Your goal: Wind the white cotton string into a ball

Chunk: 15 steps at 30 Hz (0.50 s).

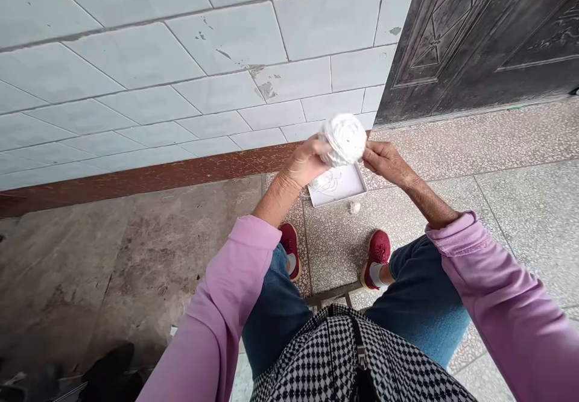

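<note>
While the left hand grasps the round, ridged white ball, whether the right hand grips is unclear.

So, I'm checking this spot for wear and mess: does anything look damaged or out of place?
Yes. Several wall tiles have grey patches where the white surface looks chipped away. Below, a small white lump lies on the floor just outside the shallow tray, apart from the loose string inside it.
</note>
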Each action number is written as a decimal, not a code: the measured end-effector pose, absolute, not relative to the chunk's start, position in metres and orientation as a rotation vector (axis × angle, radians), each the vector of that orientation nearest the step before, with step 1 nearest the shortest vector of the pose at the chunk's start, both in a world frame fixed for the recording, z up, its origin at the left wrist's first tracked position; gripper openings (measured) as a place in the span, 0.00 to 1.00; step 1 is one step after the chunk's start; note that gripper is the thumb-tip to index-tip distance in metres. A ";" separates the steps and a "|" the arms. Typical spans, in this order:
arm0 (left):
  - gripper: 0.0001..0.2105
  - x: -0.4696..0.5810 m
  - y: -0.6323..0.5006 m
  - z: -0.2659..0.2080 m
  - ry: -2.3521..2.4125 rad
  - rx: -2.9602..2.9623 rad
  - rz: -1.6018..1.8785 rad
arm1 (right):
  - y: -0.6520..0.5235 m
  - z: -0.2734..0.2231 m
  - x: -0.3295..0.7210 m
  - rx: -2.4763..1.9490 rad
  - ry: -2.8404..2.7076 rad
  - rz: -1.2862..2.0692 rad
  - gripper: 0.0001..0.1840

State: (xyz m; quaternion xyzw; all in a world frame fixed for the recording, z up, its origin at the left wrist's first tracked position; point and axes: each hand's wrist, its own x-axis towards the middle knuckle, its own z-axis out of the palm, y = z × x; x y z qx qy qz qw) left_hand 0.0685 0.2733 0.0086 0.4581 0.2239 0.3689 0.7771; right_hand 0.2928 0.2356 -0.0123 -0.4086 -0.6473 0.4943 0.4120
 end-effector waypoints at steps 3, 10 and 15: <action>0.46 0.064 0.286 0.002 0.570 0.937 1.014 | 0.230 -0.012 0.284 -0.999 -1.775 1.328 0.37; 0.39 0.038 0.309 -0.009 0.746 0.797 1.266 | 0.227 0.002 0.291 -0.955 -1.711 1.527 0.31; 0.25 -0.008 0.313 0.015 0.777 0.605 1.539 | 0.243 -0.013 0.335 -1.084 -1.486 1.530 0.25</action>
